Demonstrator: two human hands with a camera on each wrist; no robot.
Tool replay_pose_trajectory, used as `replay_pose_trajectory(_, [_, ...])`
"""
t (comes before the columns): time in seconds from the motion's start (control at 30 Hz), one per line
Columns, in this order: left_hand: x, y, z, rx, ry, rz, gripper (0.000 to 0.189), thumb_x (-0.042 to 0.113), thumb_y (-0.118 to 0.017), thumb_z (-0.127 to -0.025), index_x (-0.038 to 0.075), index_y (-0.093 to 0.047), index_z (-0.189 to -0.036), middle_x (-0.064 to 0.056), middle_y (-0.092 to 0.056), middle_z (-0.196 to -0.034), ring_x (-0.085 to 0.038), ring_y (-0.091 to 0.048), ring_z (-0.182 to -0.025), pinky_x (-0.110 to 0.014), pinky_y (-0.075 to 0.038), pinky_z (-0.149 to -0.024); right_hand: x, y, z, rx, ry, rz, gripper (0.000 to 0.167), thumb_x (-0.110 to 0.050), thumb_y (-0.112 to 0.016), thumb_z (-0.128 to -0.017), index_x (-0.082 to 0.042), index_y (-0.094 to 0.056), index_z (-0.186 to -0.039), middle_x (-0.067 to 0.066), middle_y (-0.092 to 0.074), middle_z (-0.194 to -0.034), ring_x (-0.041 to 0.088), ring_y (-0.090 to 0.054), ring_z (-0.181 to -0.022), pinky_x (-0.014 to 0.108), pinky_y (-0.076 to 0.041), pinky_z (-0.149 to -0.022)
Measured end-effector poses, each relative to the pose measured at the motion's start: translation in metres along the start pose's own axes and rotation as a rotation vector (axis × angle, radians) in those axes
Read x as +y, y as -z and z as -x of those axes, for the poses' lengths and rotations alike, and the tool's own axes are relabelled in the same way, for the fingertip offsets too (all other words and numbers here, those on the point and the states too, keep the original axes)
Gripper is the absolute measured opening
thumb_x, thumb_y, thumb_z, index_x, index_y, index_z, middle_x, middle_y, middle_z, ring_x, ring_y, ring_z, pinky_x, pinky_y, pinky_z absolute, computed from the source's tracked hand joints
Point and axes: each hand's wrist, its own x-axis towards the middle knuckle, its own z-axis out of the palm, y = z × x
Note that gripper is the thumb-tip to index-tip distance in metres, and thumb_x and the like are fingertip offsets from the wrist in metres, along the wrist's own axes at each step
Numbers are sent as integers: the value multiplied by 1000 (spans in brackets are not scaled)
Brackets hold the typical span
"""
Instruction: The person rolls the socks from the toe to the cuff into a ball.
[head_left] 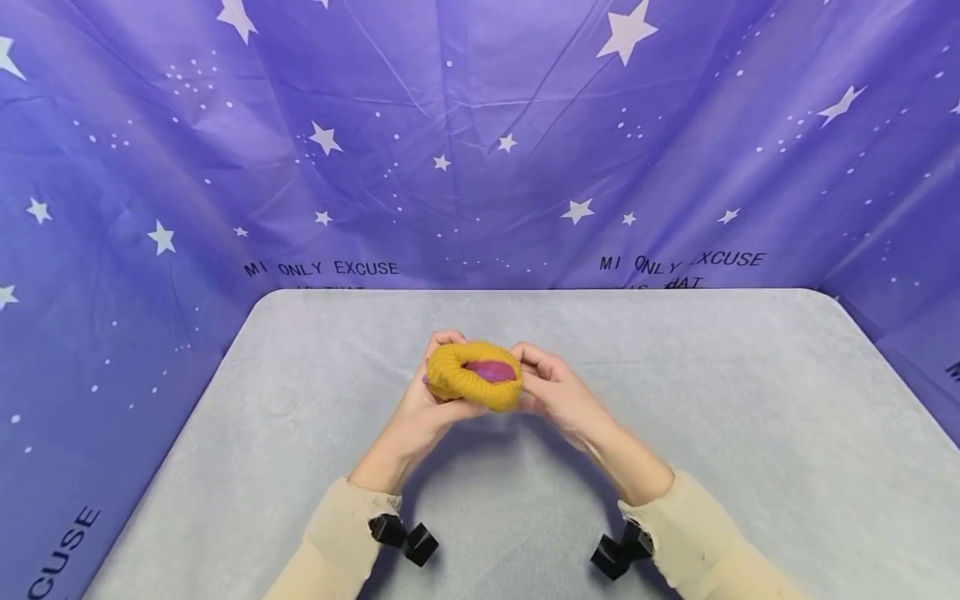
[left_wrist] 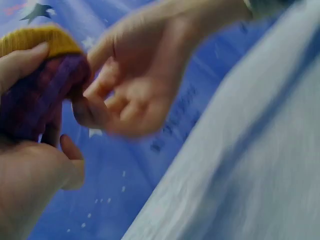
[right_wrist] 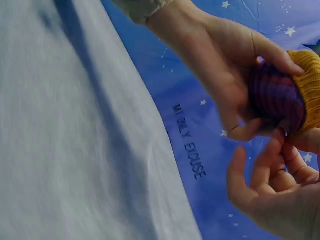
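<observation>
A rolled-up knitted bundle [head_left: 474,393] is held above the table between both hands. Its ribbed cuff is mustard yellow, with a purple patch showing in the opening; in the right wrist view its body [right_wrist: 274,95] is striped in dark purple and red. My left hand [head_left: 426,410] grips it from the left, thumb lying over the yellow cuff and fingers behind. From the other side my right hand [head_left: 564,395] pinches the cuff's edge between thumb and fingertips. Motion blurs the right hand [left_wrist: 145,75] in the left wrist view.
A pale grey table [head_left: 225,458] lies beneath the hands. Purple-blue curtains [head_left: 480,192] with white stars and black lettering hang behind it and at both sides. Small black blocks [head_left: 422,543] are strapped to both cream sleeves [head_left: 330,533].
</observation>
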Motion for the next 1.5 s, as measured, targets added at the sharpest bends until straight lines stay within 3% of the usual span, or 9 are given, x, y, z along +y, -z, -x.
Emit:
replay_pose_trajectory(0.13, [1,5,0,-31,37,-145,62,-10,-74,-76,21,-40,-118,4,-53,-119,-12,-54,-113,-24,-50,-96,5,4,4,-43,-144,-201,16,-13,-44,-105,-19,-59,-105,-5,-64,-108,12,-68,-94,32,-59,-86])
replay_pose_trajectory(0.23, [0,8,2,-52,30,-260,61,-15,-71,-74,14,-41,-118,1,-52,-121,-13,-54,-115,-26,-48,-100,5,8,7,-104,-184,-292,23,-23,-41,-107,-15,-57,-121,1,-63,-119,18,-69,-103,35,-59,-90])
replay_pose_trajectory(0.47, [-5,9,5,-132,-33,-504,59,-10,-76,-73,3,-42,-119,-13,-50,-128,-18,-50,-122,-36,-39,-111,8,10,10,-291,-236,-420,53,-29,-39,-108,-2,-27,-152,9,-52,-136,28,-64,-117,48,-53,-100])
replay_pose_trajectory(0.63, [-3,6,6,-99,-51,-732,61,6,-79,-75,16,-50,-128,-10,-36,-124,-20,-37,-122,-45,-38,-107,11,8,10,-202,-237,-421,53,-25,-42,-107,-1,-28,-152,9,-54,-134,27,-66,-114,46,-55,-97])
replay_pose_trajectory(0.77, [5,3,9,-45,-52,-849,59,16,-68,-82,24,-53,-138,-7,-32,-112,-18,-34,-110,-37,-39,-94,13,8,10,-91,-216,-408,44,-24,-46,-106,-6,-41,-146,3,-59,-128,21,-68,-109,39,-58,-93])
replay_pose_trajectory(0.93, [13,-5,10,130,-40,-890,34,21,-57,-100,19,-61,-134,-6,-47,-113,-14,-50,-95,-24,-48,-78,15,7,7,11,-181,-327,50,-20,-44,-106,-2,-34,-151,-1,-62,-125,15,-68,-108,33,-59,-91])
replay_pose_trajectory(1.13, [15,-11,7,359,51,-851,17,21,-73,-91,11,-67,-103,-5,-60,-111,-18,-67,-102,-22,-59,-70,16,6,5,153,-111,-168,49,-16,-52,-103,-4,-40,-148,4,-57,-127,14,-67,-105,32,-60,-88])
replay_pose_trajectory(1.33, [16,-8,5,336,164,-844,13,14,-74,-89,8,-70,-100,-10,-62,-99,-22,-67,-91,-24,-59,-65,22,5,6,176,-19,-53,47,-12,-58,-100,-4,-46,-145,4,-58,-124,12,-66,-104,28,-60,-85])
replay_pose_trajectory(1.5, [14,-4,4,323,198,-799,9,10,-75,-87,9,-66,-91,-9,-68,-102,-21,-71,-93,-30,-56,-74,25,4,5,163,9,5,52,-8,-60,-96,-4,-44,-146,3,-58,-122,11,-65,-103,27,-60,-84])
